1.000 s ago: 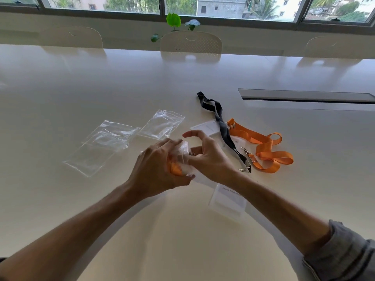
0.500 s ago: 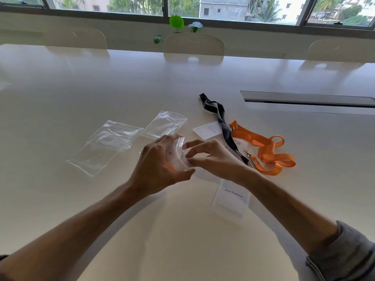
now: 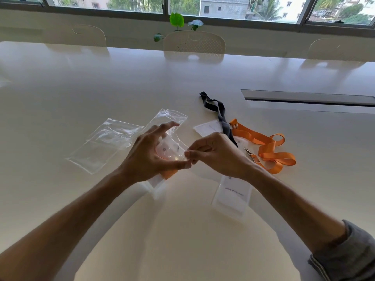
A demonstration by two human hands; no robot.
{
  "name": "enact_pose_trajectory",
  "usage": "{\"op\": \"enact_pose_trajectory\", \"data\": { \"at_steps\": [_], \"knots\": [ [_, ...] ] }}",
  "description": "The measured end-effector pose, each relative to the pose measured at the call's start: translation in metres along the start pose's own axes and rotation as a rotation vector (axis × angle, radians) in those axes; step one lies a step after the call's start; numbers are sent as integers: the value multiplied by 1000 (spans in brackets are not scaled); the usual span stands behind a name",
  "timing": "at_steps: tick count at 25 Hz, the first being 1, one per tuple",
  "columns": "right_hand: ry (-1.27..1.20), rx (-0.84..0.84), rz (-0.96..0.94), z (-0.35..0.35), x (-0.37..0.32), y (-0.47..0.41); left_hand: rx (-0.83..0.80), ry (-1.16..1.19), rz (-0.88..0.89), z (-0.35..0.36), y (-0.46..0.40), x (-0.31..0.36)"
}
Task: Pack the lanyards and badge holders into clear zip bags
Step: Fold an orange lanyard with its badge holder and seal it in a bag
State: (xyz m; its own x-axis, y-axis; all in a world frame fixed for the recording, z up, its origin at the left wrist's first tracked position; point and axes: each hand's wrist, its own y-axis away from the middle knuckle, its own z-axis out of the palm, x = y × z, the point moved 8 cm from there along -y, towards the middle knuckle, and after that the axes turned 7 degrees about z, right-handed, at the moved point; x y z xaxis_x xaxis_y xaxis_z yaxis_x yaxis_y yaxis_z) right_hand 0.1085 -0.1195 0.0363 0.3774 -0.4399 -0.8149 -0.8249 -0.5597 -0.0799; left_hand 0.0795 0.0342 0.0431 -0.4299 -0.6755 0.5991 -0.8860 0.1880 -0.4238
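Now the left hand [image 3: 151, 154] has opened its top fingers wider than a moment ago, and the right hand [image 3: 217, 154] has slid to the edge of the filled zip bag [image 3: 172, 151]. Both hands pinch that bag just above the table [image 3: 101, 78]. An orange strap and a badge show inside it. Two empty bags [image 3: 109, 145] lie to the left. On the right lie one black lanyard [image 3: 221, 114], one orange lanyard [image 3: 267, 147] and two badge holders [image 3: 233, 196].
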Motion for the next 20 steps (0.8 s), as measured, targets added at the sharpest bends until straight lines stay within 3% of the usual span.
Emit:
{"op": "enact_pose_trajectory", "data": {
  "at_steps": [4,8,14,20],
  "knots": [
    [31,75,-36,-14,-6,0,-107,462,-143,3,-2,-14],
    [118,119,-42,-26,-10,-1,-109,527,-136,-3,-6,-17],
    [136,24,-102,-25,-20,1,-120,516,-46,-2,-5,-6],
    [187,43,-127,-24,-19,0,-113,484,-113,-4,-5,-19]
  ]
}}
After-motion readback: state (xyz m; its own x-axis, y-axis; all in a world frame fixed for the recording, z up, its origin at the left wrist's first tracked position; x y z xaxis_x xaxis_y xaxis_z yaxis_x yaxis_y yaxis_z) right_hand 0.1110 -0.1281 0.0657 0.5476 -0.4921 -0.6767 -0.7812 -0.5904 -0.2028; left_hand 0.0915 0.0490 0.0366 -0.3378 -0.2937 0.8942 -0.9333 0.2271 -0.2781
